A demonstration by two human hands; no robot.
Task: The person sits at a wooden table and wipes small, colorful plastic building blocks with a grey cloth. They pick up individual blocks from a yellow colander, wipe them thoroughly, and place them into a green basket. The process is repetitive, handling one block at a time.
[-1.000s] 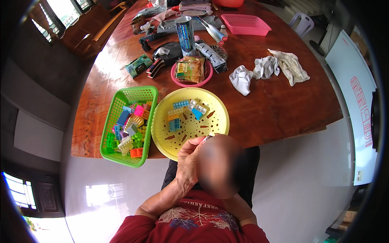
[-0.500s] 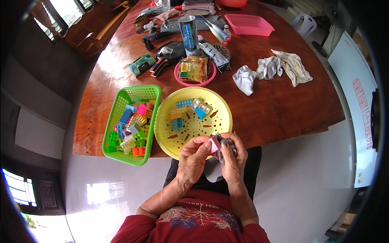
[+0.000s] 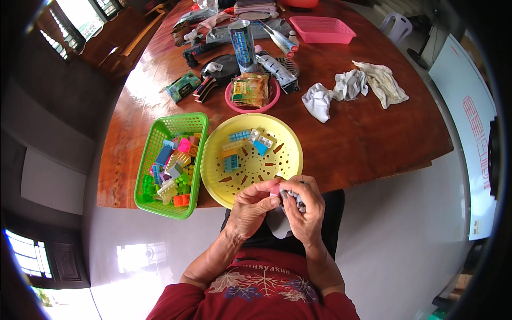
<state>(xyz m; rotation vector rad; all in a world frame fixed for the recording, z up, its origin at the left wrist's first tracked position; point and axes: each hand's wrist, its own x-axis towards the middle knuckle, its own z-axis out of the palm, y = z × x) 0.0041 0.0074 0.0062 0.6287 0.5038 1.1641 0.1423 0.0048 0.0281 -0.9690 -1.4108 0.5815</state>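
Note:
Between the fingertips of my left hand (image 3: 249,209) is a pink toy brick (image 3: 275,190), mostly covered by fingers. My right hand (image 3: 306,210) grips a bunched grey cloth (image 3: 300,201) and presses it against the brick. Both hands meet over the near rim of a yellow perforated basin (image 3: 216,178), which stands at the table's front edge. Inside the basin lie several toy bricks, among them a light blue brick (image 3: 231,162) and a white brick (image 3: 265,141). Left of it, a green plastic basket (image 3: 200,160) holds many coloured bricks, such as an orange brick (image 3: 182,200).
Beyond the basin are a pink bowl (image 3: 228,101) with food packets (image 3: 250,90), a tall can (image 3: 242,47) and a tissue pack (image 3: 183,86). White cloths (image 3: 318,102) lie to the right on the wooden table (image 3: 362,144). A pink basket (image 3: 322,31) stands farther back.
My right fingers have closed further over the pink brick with the cloth, so less of the brick shows. The whole view has shifted slightly; the containers stay in place.

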